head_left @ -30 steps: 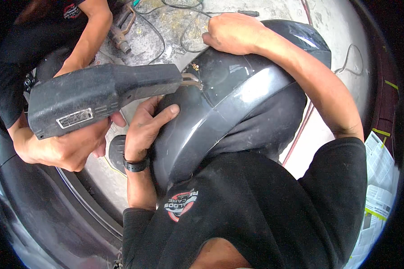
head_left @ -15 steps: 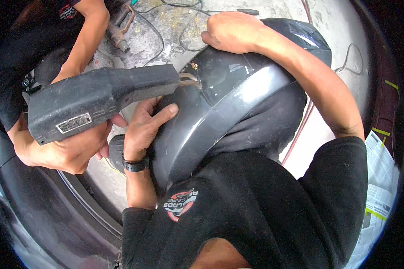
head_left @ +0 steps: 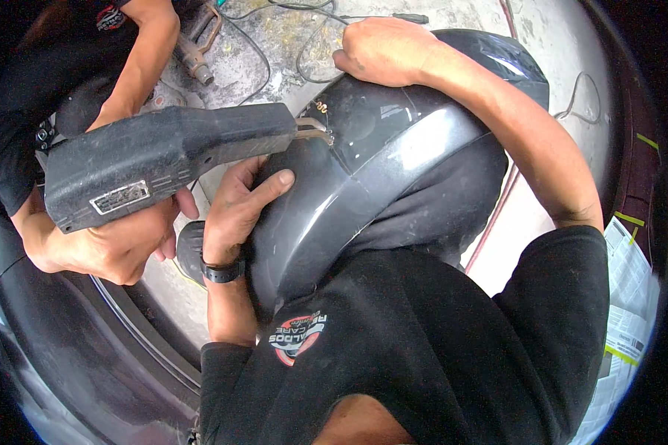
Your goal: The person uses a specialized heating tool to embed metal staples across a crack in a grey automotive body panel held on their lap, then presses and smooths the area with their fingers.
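Observation:
A dark grey curved car body panel (head_left: pixel 393 156) rests against my black shirt. My left hand (head_left: pixel 237 211), with a black watch on its wrist, grips the panel's left edge, thumb laid on its face. My right hand (head_left: pixel 386 52) clasps the panel's far top edge. A co-worker at the upper left holds a bulky grey pistol-shaped power tool (head_left: pixel 163 163); one hand (head_left: pixel 111 248) is wrapped under its grip. The tool's two metal prongs (head_left: pixel 315 130) touch the panel near a seam, just above my left hand.
Cables (head_left: pixel 274 37), a metal clamp-like tool (head_left: pixel 197 52) and a screwdriver (head_left: pixel 408 16) lie on the concrete floor beyond the panel. A glossy dark car body (head_left: pixel 52 356) curves along the lower left. Masking paper (head_left: pixel 631 311) is at the right, with a red hose (head_left: pixel 497 215) beside the panel.
The co-worker's tool has shifted very slightly while its prongs stay at the panel. Both my hands hold the same places.

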### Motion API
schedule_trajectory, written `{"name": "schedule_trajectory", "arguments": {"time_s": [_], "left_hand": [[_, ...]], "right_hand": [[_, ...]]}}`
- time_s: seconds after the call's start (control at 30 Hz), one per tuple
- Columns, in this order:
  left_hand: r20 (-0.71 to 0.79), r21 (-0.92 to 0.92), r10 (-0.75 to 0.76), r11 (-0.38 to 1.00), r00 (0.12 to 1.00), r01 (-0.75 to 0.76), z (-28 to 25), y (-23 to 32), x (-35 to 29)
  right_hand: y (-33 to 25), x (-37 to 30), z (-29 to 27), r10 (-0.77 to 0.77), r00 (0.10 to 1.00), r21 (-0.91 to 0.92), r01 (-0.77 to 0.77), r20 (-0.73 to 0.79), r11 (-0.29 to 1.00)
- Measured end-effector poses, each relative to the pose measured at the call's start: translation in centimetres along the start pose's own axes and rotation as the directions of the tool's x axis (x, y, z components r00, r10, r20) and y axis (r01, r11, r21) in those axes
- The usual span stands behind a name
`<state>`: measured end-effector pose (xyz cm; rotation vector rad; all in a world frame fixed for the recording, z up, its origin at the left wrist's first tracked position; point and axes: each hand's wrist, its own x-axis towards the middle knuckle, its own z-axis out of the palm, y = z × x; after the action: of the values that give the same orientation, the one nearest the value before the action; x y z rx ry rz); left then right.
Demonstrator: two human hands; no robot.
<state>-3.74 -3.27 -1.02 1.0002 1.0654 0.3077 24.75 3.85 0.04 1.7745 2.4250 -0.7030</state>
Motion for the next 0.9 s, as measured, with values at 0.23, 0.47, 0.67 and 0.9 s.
{"name": "schedule_trajectory", "arguments": {"time_s": [0.23, 0.47, 0.67, 0.9], "left_hand": [[-0.002, -0.008, -0.016, 1.000, 1.000, 0.016, 0.00, 0.10, -0.11], [0.013, 0.032, -0.016, 0.999, 1.000, 0.015, -0.31, -0.10, 0.02], [0.009, 0.042, 0.006, 0.999, 1.000, -0.007, -0.14, 0.00, -0.13], [0.000, 0.024, 0.002, 1.000, 1.000, -0.002, -0.12, -0.36, -0.13]], "right_hand": [[-0.13, -0.01, -0.08, 0.006, 1.000, 0.009, -0.006, 0.006, 1.000], [0.11, 0.07, 0.33, 0.011, 1.000, 0.016, -0.011, -0.012, 1.000], [-0.04, -0.12, 0.26, 0.008, 1.000, 0.012, -0.008, -0.009, 1.000], [0.14, -0.07, 0.61, 0.023, 0.999, -0.040, -0.024, -0.033, 0.999]]}}
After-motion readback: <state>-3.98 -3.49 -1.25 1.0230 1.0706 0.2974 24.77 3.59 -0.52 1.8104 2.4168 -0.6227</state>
